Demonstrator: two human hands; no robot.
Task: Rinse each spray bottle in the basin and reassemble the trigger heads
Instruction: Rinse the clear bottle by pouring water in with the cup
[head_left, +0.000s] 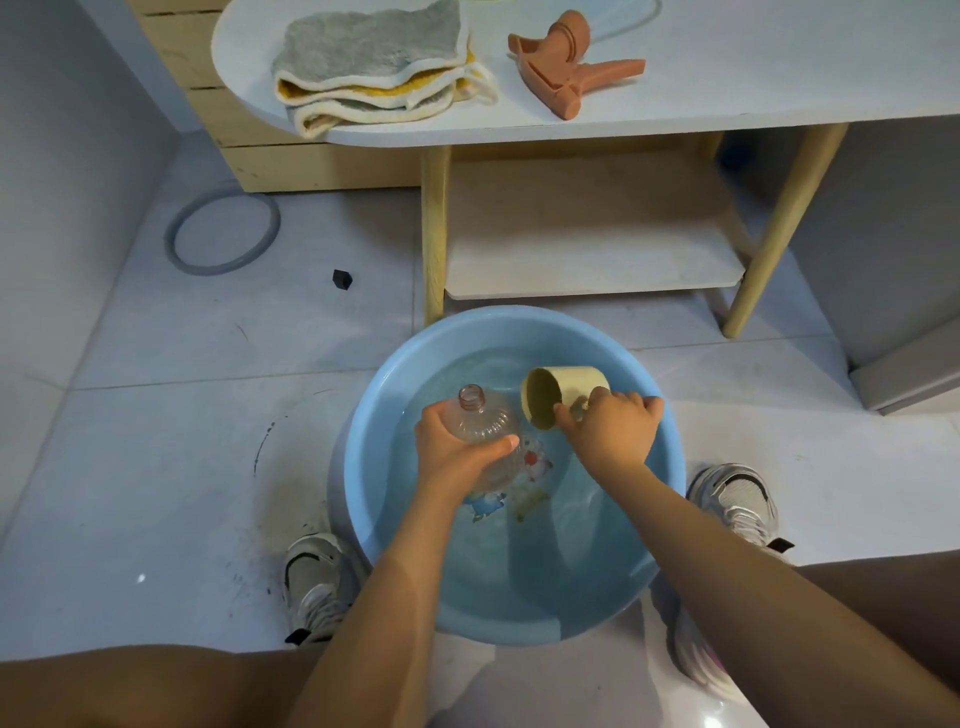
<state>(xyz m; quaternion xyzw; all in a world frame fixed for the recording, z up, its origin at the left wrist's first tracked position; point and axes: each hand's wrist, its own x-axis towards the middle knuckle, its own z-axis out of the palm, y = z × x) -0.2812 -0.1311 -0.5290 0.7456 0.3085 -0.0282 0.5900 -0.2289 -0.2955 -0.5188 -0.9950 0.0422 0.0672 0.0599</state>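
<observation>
Pale oval tabletop (727, 98) on light wooden legs occupies the upper field. Below it, on the tiled floor, stands a round light-blue plastic basin (363, 467) holding water, set between the person's two shoes.

On the tabletop: a folded stack of grey and yellow cloths (374, 67) toward the left end, and a terracotta-coloured plastic trigger head (569, 67) lying on its side, well apart from the basin and not fitted to any bottle.

Over the basin: a clear plastic spray bottle (480, 421), uncapped. The left hand (457, 457) grips its body, fingers and thumb curled round the ribbed shoulder. The bottle's long axis runs away from the person and tilts up, open neck at the far end, base toward the wrist and low over the water.

Beside it, a beige plastic cup (561, 395) is held by the right hand (613, 431), fingers closed round its handle side. The cup lies tipped, mouth facing left toward the bottle neck.

Governing relation: the cup's mouth sits just right of the bottle neck, near but not touching. Judgement: rinsing is in hand; the pour requires the cup's lip brought over the narrow neck, the right hand being the nearer. Risk: water missing the small opening. Reassembly not yet begun.
</observation>
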